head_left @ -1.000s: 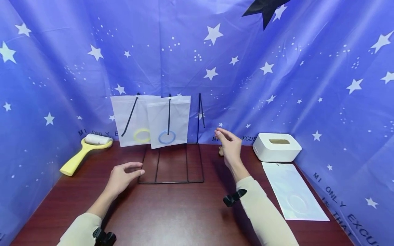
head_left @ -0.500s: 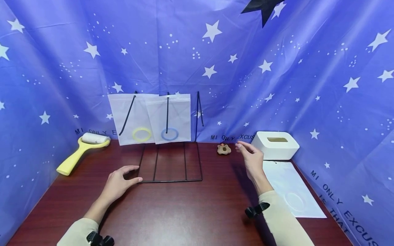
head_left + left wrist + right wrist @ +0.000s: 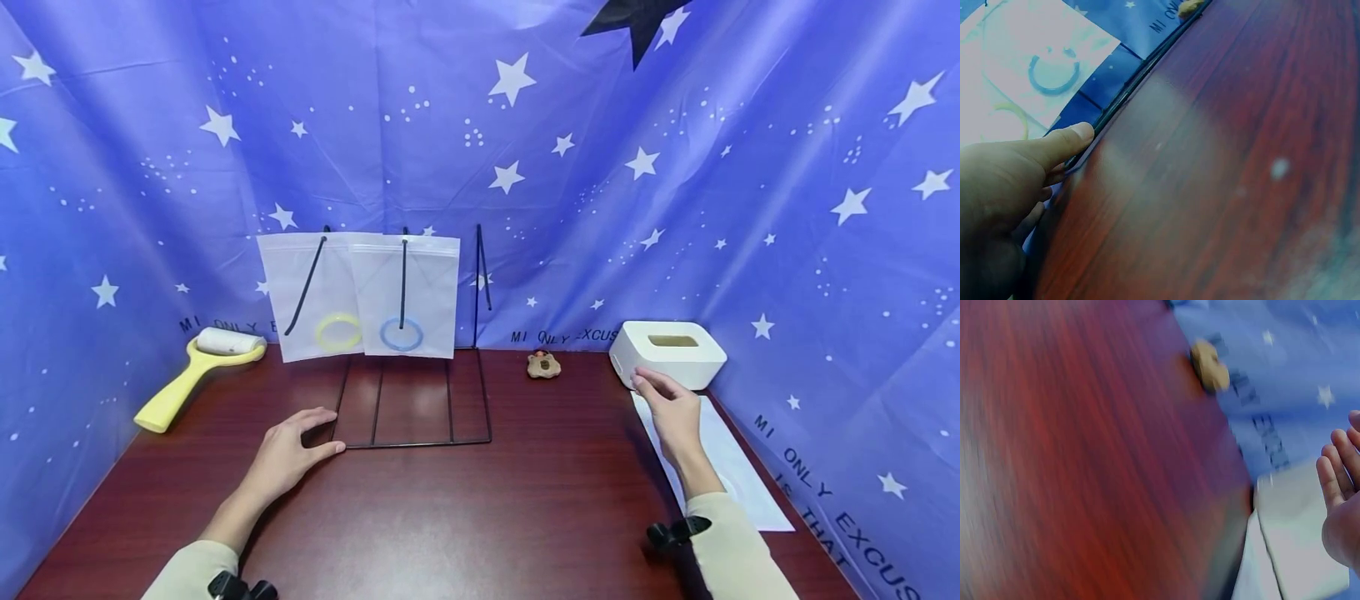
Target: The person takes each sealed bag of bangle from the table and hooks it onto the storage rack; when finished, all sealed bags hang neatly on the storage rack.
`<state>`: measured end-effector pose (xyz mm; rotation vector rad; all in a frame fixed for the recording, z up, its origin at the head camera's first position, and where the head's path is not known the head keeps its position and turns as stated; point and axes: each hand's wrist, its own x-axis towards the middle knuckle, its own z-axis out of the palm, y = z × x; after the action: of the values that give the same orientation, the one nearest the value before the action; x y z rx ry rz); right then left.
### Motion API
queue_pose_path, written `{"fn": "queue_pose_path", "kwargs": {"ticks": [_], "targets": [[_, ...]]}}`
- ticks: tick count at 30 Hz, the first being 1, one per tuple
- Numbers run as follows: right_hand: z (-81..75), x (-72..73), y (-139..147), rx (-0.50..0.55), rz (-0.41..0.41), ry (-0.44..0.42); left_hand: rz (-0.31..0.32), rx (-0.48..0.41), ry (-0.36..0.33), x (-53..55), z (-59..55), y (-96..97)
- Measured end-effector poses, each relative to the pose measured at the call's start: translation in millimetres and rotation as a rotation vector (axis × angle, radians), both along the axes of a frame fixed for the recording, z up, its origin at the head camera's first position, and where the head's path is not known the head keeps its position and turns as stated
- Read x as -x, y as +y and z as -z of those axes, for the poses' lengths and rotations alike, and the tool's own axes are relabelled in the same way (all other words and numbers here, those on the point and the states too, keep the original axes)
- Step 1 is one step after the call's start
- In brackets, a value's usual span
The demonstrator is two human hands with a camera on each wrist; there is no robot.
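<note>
My left hand (image 3: 281, 457) rests at the front left corner of a black wire display rack (image 3: 412, 446), its thumb and fingertips touching the base wire. Two white zip bags hang on the rack's hooks. The left bag (image 3: 307, 267) shows a yellow ring (image 3: 337, 332); the middle bag (image 3: 431, 275), overlapping it, shows a blue ring (image 3: 401, 333). The right hook (image 3: 483, 271) carries nothing. My right hand (image 3: 675, 421) holds nothing. It is over a white bag (image 3: 750, 500) lying on the table, with its fingertips overlapping the front of a white tissue box (image 3: 708, 358).
At the back left lies a yellow-handled lint roller (image 3: 183, 379). A small brown figurine (image 3: 543, 365) sits at the table's back edge, between rack and tissue box. A blue star-printed cloth (image 3: 562, 100) encloses the back and sides of the brown wooden table (image 3: 487, 525).
My right hand has moved right, from beside the rack to the tissue box and the lying bag. The left hand has come down to the rack's corner. The hanging bags have swung slightly.
</note>
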<state>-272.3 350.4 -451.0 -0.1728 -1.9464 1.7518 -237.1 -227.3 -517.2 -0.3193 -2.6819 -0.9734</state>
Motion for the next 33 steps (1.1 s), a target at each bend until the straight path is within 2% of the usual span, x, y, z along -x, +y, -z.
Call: {"fn": "queue_pose_path", "kwargs": {"ticks": [5, 10, 18, 23, 33], "targets": [[8.6, -7.4, 40, -0.183, 0.078, -0.124, 0.002, 0.0, -0.002, 0.4, 1.1, -0.7], [13.5, -14.8, 75, -0.32, 0.097, -0.209, 0.011, -0.004, 0.012, 0.0, 1.6, -1.9], [24.0, -14.6, 108, -0.502, 0.205, -0.434, 0.003, -0.011, 0.006, -2.6, 0.8, -3.3], [30.8, -13.3, 115, -0.52, 0.229, -0.513, 0.006, -0.013, 0.001, -2.1, 0.9, -1.9], [40.3, -10.7, 110, -0.506, 0.305, -0.538, 0.008, -0.018, 0.023, -1.1, 1.5, -2.1]]}}
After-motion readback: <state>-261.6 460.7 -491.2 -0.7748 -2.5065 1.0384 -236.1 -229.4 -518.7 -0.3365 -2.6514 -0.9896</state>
